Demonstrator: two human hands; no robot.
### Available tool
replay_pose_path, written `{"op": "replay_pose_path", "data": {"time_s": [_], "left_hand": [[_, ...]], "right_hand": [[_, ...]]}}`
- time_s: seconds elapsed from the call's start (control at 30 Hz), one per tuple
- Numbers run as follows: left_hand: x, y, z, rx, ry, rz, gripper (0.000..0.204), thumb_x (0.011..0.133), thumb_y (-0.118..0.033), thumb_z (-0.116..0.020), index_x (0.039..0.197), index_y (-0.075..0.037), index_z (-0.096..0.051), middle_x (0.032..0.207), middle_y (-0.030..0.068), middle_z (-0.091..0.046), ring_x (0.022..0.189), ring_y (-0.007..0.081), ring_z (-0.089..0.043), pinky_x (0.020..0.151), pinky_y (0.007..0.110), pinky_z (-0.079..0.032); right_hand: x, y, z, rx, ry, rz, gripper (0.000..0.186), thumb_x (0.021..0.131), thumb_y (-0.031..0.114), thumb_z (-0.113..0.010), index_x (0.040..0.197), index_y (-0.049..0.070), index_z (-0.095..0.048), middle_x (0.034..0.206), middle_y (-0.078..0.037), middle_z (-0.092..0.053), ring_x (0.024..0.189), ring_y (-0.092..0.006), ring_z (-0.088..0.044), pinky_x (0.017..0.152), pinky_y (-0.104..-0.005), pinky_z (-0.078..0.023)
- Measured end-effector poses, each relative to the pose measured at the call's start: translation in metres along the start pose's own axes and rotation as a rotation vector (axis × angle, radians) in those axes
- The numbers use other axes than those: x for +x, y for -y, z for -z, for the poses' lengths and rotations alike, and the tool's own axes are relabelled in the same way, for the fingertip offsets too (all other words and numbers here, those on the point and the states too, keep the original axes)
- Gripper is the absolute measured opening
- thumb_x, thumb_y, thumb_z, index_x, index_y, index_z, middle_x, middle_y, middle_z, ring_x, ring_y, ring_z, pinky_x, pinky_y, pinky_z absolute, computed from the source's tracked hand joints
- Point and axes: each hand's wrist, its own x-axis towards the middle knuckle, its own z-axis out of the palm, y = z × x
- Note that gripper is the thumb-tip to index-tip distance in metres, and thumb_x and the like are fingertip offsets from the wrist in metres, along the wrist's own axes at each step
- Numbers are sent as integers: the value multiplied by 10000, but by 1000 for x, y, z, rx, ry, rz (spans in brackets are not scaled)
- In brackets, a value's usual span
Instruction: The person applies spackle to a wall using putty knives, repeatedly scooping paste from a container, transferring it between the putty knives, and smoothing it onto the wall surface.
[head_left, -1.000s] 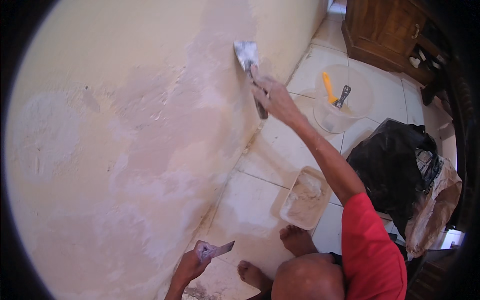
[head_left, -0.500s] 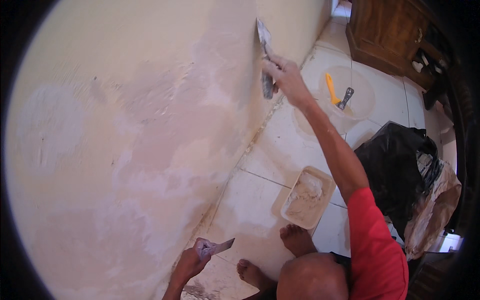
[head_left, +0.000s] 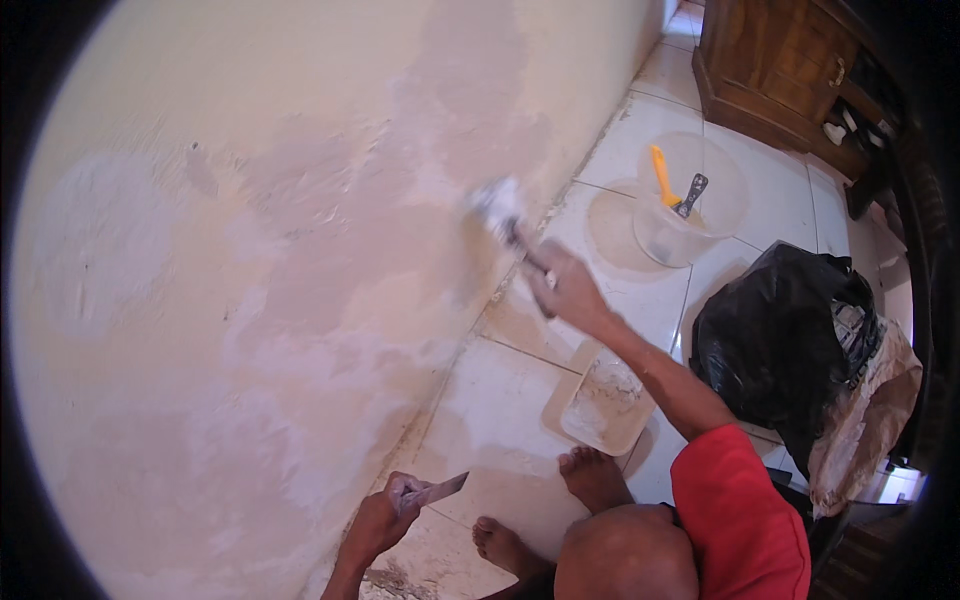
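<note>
A person's right hand [head_left: 572, 288] grips a putty knife [head_left: 497, 208], its blade blurred before the patched wall [head_left: 330, 270] at centre; the left hand [head_left: 385, 515] clasps a scraper [head_left: 444, 490] at lower centre. The right forearm [head_left: 668, 375] partly blocks a tray [head_left: 606, 441]; a clear bucket [head_left: 662, 240], black bag [head_left: 765, 345] and wooden cabinet [head_left: 775, 75] line the frame's right.

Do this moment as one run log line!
right hand: holds putty knife near wall; left hand: holds metal scraper; tray: on tiled floor

Tiled flr [head_left: 500, 400] (grubby in spots) holds bucket [head_left: 662, 240], rect. tray [head_left: 600, 432], brn cabinet [head_left: 765, 65].
</note>
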Motion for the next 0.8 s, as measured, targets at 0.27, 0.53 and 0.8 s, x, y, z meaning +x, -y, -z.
{"op": "replay_pose_path", "data": {"time_s": [0.27,0.53,0.8], "left_hand": [[2,12,-4,-33,-3,-37,248,885,-60,-631,1075,-36,-474,1022,151,-714,890,328,-697,767,408,-532],[-2,-3,4,22,22,33,258,885,-63,-629,1090,-42,-474,992,177,-704,895,367,-688,758,413,-531],[1,6,-1,7,8,36,231,929,-159,-597,1107,-53,-496,999,148,-707,863,374,-676,755,422,-525]], "right_hand": [[102,-42,45,326,-181,-205,475,961,243,-560,1383,32,-502,794,-13,-564,588,-78,-481,483,-235,-386],[-3,14,-28,148,74,-122,544,947,213,-588,1460,111,-439,921,-90,-597,798,-155,-564,756,-323,-495],[51,-10,-7,133,-198,-29,649,927,146,-572,1518,96,-307,965,-194,-628,870,-334,-616,838,-404,-490]]}}
